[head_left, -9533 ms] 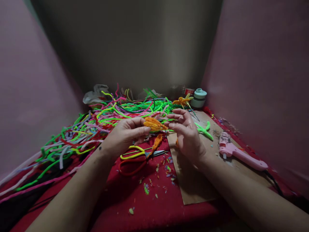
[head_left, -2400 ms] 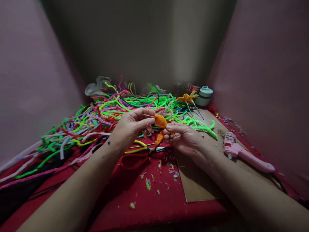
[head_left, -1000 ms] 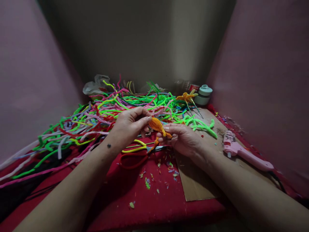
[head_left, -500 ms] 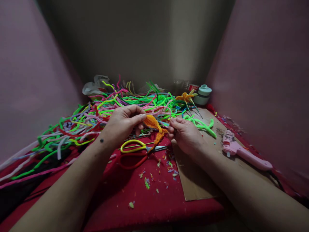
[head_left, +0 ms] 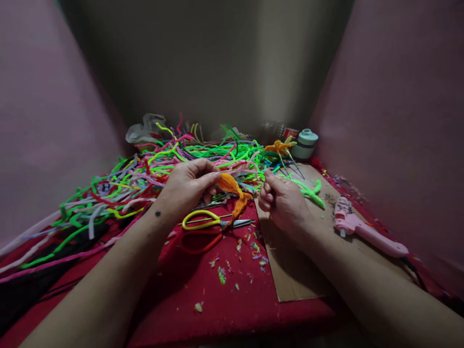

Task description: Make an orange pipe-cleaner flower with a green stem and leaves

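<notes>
My left hand (head_left: 195, 180) pinches one end of an orange fuzzy pipe-cleaner shape (head_left: 229, 183), with looped, petal-like parts trailing down to the right. To its right, apart from the orange piece, my right hand (head_left: 284, 199) is closed, thumb pressed against curled fingers; whatever it may hold is hidden. Below the orange piece lie scissors (head_left: 200, 220) with one yellow and one red handle, blades pointing right. The orange tail hangs in front of the blades. Behind both hands spreads a heap of colourful pipe cleaners (head_left: 217, 153).
A pink glue gun (head_left: 362, 227) lies on a cardboard sheet (head_left: 293, 275) at the right. Orange and yellow pipe-cleaner flowers (head_left: 279, 146) stand near a pale green jar (head_left: 306, 140). Fuzzy scraps (head_left: 221, 275) dot the red cloth (head_left: 203, 319). Walls enclose the back and both sides.
My right hand has moved slightly right, away from the orange piece, and its fingers have curled in more. My left hand still pinches the orange piece in nearly the same place.
</notes>
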The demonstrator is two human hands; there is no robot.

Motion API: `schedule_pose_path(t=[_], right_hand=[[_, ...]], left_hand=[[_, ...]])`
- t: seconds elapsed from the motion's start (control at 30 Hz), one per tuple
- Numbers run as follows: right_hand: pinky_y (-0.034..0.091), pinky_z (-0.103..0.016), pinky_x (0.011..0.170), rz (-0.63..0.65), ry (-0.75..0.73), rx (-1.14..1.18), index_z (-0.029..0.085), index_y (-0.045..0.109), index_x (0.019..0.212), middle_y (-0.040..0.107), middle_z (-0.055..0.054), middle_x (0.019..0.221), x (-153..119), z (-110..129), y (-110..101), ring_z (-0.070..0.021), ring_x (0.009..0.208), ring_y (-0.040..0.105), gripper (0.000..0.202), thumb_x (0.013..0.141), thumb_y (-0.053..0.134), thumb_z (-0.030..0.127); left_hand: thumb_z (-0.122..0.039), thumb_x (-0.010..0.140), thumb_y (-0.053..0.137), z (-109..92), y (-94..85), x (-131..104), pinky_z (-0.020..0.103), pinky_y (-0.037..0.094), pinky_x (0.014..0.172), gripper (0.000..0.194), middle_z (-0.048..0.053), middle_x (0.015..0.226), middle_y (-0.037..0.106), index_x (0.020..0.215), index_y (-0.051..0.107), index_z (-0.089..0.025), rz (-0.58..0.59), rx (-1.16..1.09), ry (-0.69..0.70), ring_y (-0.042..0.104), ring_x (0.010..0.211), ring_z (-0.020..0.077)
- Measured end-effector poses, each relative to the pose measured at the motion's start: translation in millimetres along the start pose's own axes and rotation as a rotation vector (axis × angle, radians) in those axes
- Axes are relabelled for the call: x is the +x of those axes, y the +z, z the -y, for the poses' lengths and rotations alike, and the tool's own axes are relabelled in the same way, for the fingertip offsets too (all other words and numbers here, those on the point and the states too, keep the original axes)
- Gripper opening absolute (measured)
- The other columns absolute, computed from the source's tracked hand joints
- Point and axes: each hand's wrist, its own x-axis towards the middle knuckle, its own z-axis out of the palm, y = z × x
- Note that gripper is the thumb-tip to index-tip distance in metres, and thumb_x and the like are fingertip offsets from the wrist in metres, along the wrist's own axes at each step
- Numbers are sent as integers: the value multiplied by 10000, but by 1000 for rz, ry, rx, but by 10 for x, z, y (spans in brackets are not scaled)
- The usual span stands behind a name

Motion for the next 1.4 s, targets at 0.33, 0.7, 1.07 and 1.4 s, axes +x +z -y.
schedule_pose_path(t=[0.33, 0.7, 1.07, 1.4], right_hand=[[376, -247, 588, 63, -70, -412, 165, 635, 717, 571, 10, 663, -129, 60, 114, -103, 602, 482, 121, 737, 636, 285], [316, -210, 456, 20, 170, -72, 136, 604, 595, 564, 14, 544, -64, -35, 81, -63, 455, 442, 180, 667, 700, 270], [445, -207, 502, 165, 360, 205, 107, 658, 708, 635, -25, 611, -60, -119, 39, -83, 507, 552, 91, 659, 690, 176], [415, -200, 494, 236, 373, 215, 108, 633, 681, 618, -19, 607, -63, -132, 41, -79, 513, 547, 124, 633, 717, 186]], left_hand=[[-252, 718, 632, 42, 7, 0, 171, 357, 367, 85, -25, 520, 571, 699, 598, -176, 22, 38, 14, 484, 396, 78], [-321, 713, 667, 92, 82, 25, 168, 339, 344, 196, -44, 576, 555, 788, 575, -165, -55, -274, -44, 455, 383, 58], [-259, 702, 705, 335, 425, -99, 163, 340, 386, 192, 2, 574, 578, 806, 652, -106, 183, -507, -205, 467, 425, 52], [-95, 713, 650, 314, 430, -69, 144, 335, 376, 69, 24, 588, 576, 770, 611, -88, 216, -786, -433, 509, 436, 58]])
